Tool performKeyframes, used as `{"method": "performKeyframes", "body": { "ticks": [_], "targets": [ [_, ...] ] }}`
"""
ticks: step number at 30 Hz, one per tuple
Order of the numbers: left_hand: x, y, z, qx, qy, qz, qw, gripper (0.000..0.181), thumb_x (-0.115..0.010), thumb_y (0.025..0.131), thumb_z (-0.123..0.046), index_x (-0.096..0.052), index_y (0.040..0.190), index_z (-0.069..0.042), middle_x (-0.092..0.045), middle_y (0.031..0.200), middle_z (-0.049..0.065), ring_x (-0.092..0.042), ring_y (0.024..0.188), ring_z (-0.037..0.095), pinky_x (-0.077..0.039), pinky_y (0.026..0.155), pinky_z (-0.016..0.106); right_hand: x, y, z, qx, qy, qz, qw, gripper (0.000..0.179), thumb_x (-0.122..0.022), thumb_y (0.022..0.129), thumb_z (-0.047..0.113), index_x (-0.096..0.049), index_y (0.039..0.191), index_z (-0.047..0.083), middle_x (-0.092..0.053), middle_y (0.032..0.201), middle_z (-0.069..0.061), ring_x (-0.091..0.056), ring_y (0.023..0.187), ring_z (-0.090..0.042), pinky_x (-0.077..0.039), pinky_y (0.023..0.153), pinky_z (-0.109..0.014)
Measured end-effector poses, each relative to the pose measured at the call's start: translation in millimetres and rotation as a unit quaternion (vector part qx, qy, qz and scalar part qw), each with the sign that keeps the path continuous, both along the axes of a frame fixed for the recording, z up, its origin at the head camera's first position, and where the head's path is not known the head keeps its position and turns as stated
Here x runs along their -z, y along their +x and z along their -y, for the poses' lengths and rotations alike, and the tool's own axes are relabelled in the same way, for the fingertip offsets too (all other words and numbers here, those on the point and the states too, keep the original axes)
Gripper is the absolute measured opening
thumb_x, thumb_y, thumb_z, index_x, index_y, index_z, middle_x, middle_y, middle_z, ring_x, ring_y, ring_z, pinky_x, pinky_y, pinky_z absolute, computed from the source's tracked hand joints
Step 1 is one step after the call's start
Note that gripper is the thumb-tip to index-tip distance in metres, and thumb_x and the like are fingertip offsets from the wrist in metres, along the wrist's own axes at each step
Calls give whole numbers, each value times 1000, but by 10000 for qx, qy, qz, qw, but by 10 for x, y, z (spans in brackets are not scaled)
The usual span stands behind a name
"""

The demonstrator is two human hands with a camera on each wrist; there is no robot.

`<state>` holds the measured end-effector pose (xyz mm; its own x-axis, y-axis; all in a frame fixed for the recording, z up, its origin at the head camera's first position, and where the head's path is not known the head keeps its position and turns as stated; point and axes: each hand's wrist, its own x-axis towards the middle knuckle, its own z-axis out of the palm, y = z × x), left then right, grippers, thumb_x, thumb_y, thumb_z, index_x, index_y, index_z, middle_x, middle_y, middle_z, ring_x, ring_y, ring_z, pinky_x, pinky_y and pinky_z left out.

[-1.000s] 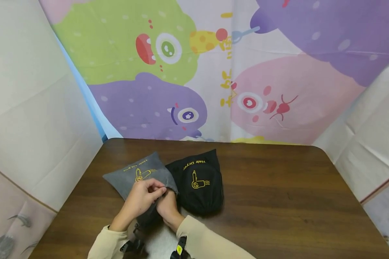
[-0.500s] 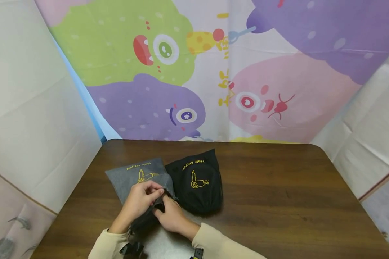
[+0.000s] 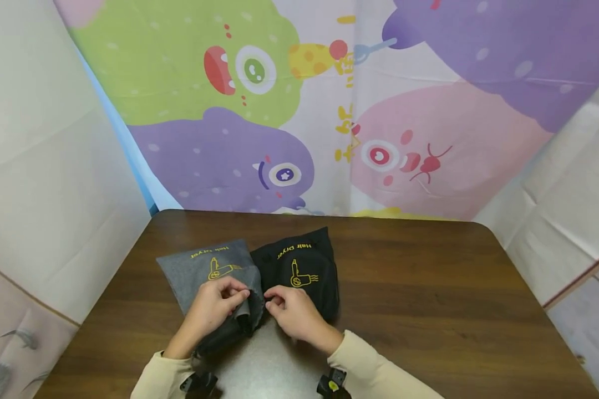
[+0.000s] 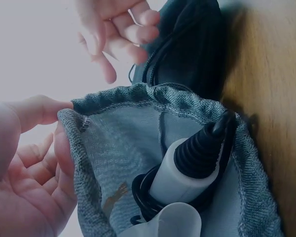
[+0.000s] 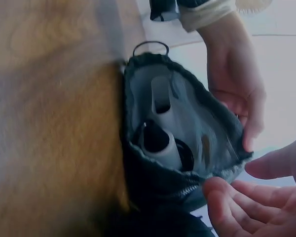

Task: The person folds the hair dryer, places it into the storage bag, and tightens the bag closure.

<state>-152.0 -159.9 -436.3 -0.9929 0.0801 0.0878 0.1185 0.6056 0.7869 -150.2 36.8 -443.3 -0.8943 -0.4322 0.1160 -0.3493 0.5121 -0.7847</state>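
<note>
A grey drawstring bag (image 3: pixel 179 274) printed "Hair Dryer" lies on its side on the table, its mouth held wide. My left hand (image 3: pixel 213 306) pinches the hemmed rim between thumb and fingers. Inside, in the left wrist view, a hair dryer (image 4: pixel 180 173) shows its pale handle end, ribbed black cord sleeve and coiled cord; its lower part is hidden. My right hand (image 3: pixel 299 313) hovers just right of the mouth, fingers loosely bent, apart from the rim in the left wrist view. A black drawstring bag (image 3: pixel 324 277), printed likewise, lies right behind that hand.
The brown wooden table (image 3: pixel 419 310) reaches out to the right of the bags. A patterned cloth (image 3: pixel 329 111) hangs behind its far edge, with pale cloth walls (image 3: pixel 65 166) at both sides. Wrist cameras (image 3: pixel 334 382) are strapped over the sleeves.
My right hand has come out of the grey bag's mouth and moved right, nearer the black bag. My left hand keeps its pinch on the rim, and the mouth now shows wider.
</note>
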Motion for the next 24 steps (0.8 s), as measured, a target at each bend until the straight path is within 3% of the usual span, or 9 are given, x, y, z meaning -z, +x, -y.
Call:
{"method": "performKeyframes", "body": {
  "ticks": [3, 10, 19, 24],
  "targets": [
    [-1, 4, 1, 8, 10, -61, 10000, 4, -73, 86, -11, -72, 86, -7, -63, 63, 2, -50, 49, 4, -43, 50, 21, -28, -40, -20, -1, 205, -14, 9998, 21, -62, 92, 10, -68, 110, 1, -65, 75, -1, -52, 60, -2, -43, 59, -19],
    [9, 22, -21, 14, -89, -54, 9999, 4, -73, 85, -12, -72, 85, -9, -63, 65, -1, -49, 53, 2, -42, 53, 20, 4, -93, 10, -138, 540, 500, 9972, 31, -64, 92, 13, -63, 120, 0, -60, 64, 3, -51, 53, -3, -41, 53, -20],
    [16, 52, -46, 20, -185, -109, 9998, 4, -73, 85, -12, -71, 82, -10, -63, 68, -3, -51, 60, 2, -43, 57, 20, 76, -112, 143, -451, 892, 887, 9910, 43, -58, 96, 10, -50, 135, -6, -62, 55, -2, -53, 39, -4, -43, 46, -19],
    [15, 78, -71, 62, -306, -215, 9993, 5, -73, 84, -11, -70, 80, -11, -60, 65, -4, -49, 57, 0, -42, 56, 19, 113, -109, 217, -477, 979, 1080, 9882, 34, -57, 96, 8, -54, 126, -6, -58, 50, 1, -52, 35, -5, -45, 40, -21]
  ]
}}
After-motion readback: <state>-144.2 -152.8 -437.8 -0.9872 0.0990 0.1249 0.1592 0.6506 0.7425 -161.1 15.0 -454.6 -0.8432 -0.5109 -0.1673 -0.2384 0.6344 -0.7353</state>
